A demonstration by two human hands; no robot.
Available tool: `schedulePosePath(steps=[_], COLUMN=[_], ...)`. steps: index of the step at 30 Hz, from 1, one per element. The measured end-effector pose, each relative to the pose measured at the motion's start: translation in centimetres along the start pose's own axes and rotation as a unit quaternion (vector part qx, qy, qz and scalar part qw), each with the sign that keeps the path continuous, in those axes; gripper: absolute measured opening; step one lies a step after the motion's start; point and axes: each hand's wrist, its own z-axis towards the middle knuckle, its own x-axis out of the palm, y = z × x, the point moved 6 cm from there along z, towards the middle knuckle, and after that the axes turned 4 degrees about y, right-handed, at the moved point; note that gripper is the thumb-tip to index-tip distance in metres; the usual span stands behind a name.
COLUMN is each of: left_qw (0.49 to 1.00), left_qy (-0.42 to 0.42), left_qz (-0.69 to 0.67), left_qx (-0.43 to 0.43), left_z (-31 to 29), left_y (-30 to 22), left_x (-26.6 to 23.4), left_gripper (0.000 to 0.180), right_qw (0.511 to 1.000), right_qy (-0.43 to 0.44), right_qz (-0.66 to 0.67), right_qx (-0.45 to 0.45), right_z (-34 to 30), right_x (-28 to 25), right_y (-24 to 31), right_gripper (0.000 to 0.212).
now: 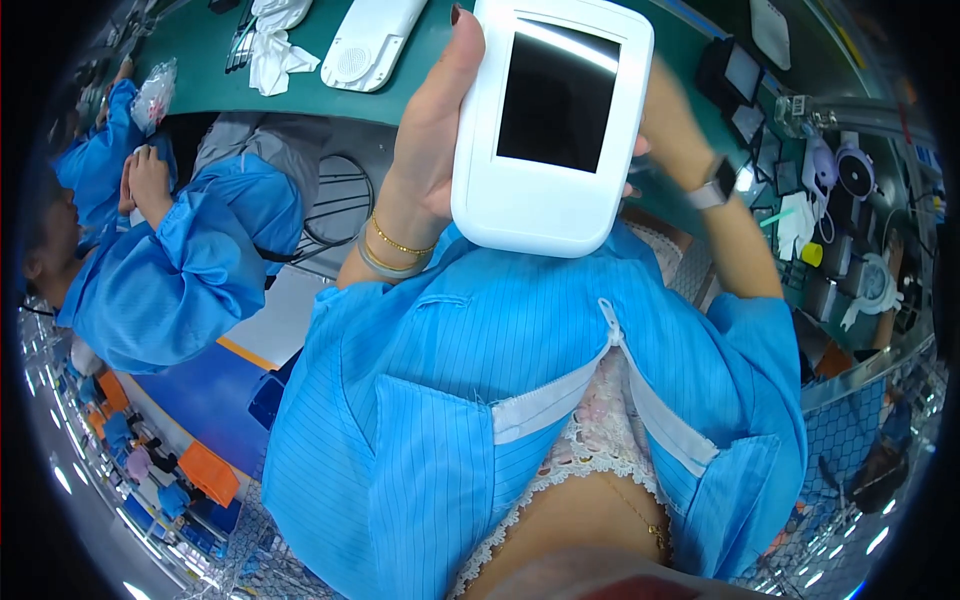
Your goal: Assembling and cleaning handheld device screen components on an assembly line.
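Observation:
A white, round-cornered handheld device [555, 125] with a dark square screen is held up in front of my chest, above the bench edge. My left hand [435, 130] grips its left side, the thumb lying along the edge and the other fingers hidden behind it. At the device's right edge is my right hand [672, 125], smeared by motion. Its fingertips show in part beside the casing, and the rest are hidden behind it. A watch [715, 185] is on my right wrist.
The green bench [215, 75] carries a white plastic housing [370, 45] and crumpled white cloths [275, 50]. Several small screens, devices and a yellow-capped item [811, 254] crowd the right side. To the left a co-worker in a blue smock [170, 270] sits close by, near a wire stool [335, 205].

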Motion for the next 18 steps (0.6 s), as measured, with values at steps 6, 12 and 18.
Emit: schedulePosePath(steps=[6, 12, 18], left_qw=[0.993, 0.997, 0.994], left_qy=[-0.009, -0.006, 0.070], left_qz=[-0.105, -0.023, 0.086], left_qx=[0.046, 0.079, -0.024], left_z=[3.2, 13.8, 21.5], left_y=[-2.3, -13.7, -14.4], left_x=[-1.2, -4.7, -0.3], left_gripper=[0.079, 0.069, 0.066], right_qw=[0.993, 0.976, 0.966], right_qy=[-0.019, -0.168, -0.220], right_qz=[0.091, 0.140, 0.107], right_qx=[0.077, 0.012, 0.079], right_z=[-2.3, -5.6, -9.5], right_x=[-1.6, -6.3, -9.0], right_y=[-1.2, 1.2, 0.4], right_gripper=[0.037, 0.026, 0.031])
